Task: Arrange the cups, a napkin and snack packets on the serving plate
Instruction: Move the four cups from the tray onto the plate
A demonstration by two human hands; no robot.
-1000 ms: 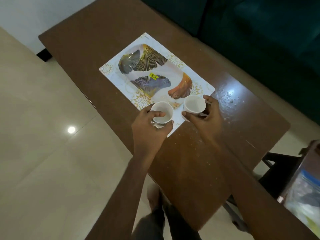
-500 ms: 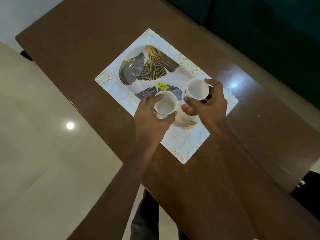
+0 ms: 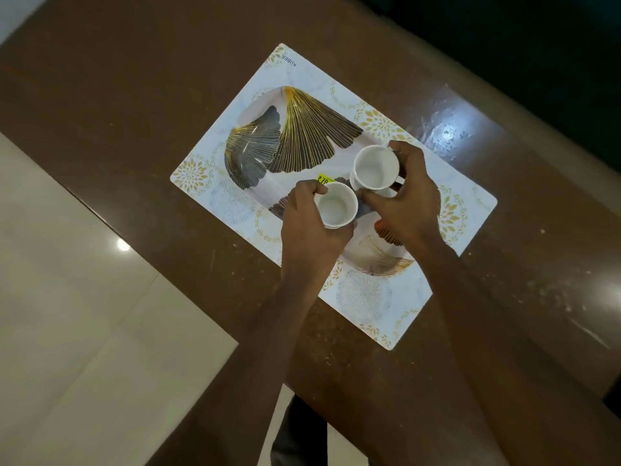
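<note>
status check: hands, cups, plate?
Left hand gripping one white cup; right hand gripping the other cup. Both over the serving plate; contact unclear. No napkin or packets in view.

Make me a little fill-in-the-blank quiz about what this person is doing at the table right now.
1. Each hand holds one small white ____.
2. The left hand and right hand hover over a plate printed with fan-shaped ____.
3. The plate lies on a rectangular placemat on a ____ wooden table.
4. Inside, both the left cup and the right cup are ____.

Missing words: cup; leaves; brown; empty
</note>
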